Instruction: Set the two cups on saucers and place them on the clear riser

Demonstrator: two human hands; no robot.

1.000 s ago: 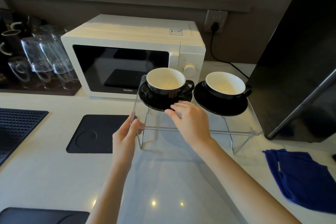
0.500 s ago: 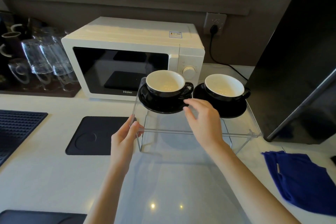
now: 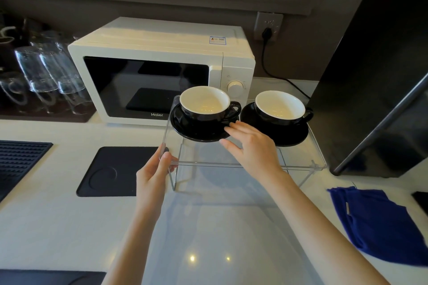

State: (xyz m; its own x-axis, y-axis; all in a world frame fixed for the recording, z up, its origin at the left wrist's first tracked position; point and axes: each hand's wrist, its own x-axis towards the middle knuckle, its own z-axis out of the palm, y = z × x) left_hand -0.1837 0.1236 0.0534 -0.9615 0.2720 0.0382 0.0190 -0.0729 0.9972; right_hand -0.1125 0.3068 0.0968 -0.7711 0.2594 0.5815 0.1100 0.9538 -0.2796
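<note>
Left hand point(image 3: 152, 169) pinches the clear riser's point(image 3: 298, 157) front-left corner; right hand point(image 3: 251, 146), fingers spread, touches the left saucer point(image 3: 185, 127). Both cups point(image 3: 205, 105) sit on saucers atop the riser, on a pale counter point(image 3: 58, 227) before a microwave point(image 3: 162, 53).

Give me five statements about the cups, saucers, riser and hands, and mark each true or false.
1. Both cups sit on saucers. True: left cup, right cup, left saucer, right saucer.
2. The saucers are white. False: they are black.
3. The left hand grips the riser's front left corner. True.
4. The right hand lifts the right cup. False: its fingers are at the left saucer's edge.
5. The cups hold coffee. False: both are empty.
</note>
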